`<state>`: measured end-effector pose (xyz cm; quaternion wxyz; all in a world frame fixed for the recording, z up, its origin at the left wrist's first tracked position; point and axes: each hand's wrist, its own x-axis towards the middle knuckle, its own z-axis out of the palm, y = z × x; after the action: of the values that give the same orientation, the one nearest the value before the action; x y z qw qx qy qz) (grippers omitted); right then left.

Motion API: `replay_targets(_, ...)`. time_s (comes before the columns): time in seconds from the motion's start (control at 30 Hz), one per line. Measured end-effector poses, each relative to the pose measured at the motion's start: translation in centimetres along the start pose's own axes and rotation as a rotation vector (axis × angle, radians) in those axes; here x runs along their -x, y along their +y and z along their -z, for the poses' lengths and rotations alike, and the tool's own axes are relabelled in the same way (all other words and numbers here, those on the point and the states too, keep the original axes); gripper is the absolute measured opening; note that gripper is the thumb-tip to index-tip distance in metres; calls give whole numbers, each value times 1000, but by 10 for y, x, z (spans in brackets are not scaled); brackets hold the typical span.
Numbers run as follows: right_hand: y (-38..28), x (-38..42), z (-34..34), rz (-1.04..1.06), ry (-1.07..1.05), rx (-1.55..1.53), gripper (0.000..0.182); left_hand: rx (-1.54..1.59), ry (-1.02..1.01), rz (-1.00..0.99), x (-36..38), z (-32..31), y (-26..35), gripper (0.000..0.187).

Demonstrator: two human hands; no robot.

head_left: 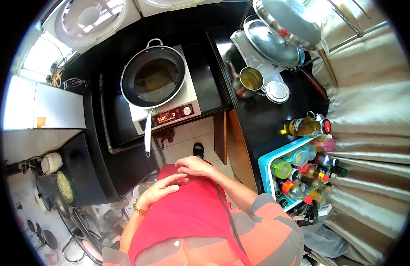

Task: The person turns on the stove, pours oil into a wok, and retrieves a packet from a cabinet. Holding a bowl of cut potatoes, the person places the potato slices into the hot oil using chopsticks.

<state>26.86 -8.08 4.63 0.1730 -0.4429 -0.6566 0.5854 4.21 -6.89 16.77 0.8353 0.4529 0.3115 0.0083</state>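
While both hands rest low before the body, the pan (157,76) sits up ahead on the white cooker (194,95), yellowish liquid in its base. The left hand (166,187) lies over the red apron (178,217), its fingers extended and loosely together; the right hand (194,166) is just beyond it, fingers relaxed and lightly bent. Whether the two touch, I cannot tell.

The pan's long handle (148,133) juts past the cooker's front edge towards the person, its tip near the hands, with open air between. The rim appears to reach over the cooker's left edge, while a strip of the white top shows on the right.

Below the cooker front, tiled floor (180,135) opens as a gap, bounded on the right by a wooden panel (220,137). Along the right-hand counter (265,122), a metal pot (251,79) stands well in from the near side, a lid (277,91) beside it. The turquoise crate (264,164), crowded with bottles, takes up the nearer end, leaving black worktop between crate and pot.
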Motion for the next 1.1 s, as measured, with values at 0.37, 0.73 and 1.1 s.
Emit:
replay_targets(0.37,-54,33,-121,-115,-220,204,31,181,45,-164,116,-4,-106,55)
replay_targets(0.73,-89,55,-232,-79,-191,210,31,367,171,-288,224,-40,-221,57)
replay_targets(1.1,-121,83,-263,-111,-157,219,30,122,665,-202,249,-40,-320,44)
